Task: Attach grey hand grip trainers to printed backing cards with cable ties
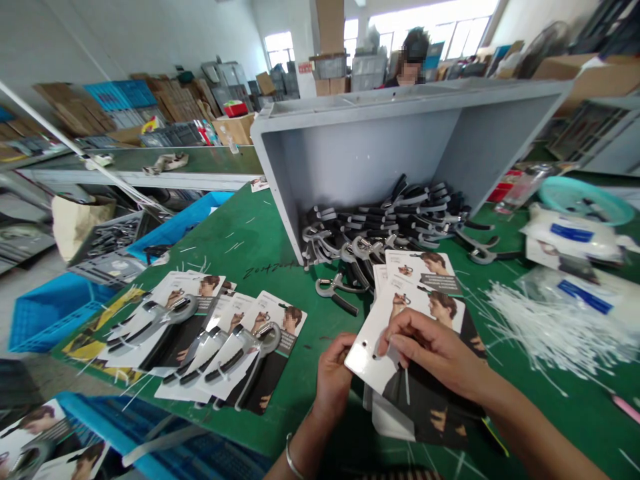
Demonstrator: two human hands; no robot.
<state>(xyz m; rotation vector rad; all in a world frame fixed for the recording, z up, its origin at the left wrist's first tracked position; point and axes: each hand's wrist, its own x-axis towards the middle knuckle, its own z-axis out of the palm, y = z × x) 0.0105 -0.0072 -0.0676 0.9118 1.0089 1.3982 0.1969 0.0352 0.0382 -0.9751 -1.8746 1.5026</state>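
Backing card sits at six o'clock on the green table. Left hand pinches its left edge; right hand pinches a white tie by the card's hole. Steady the card, I'd say.

Bare green table left, gripper pile (grey bin) blocking ahead
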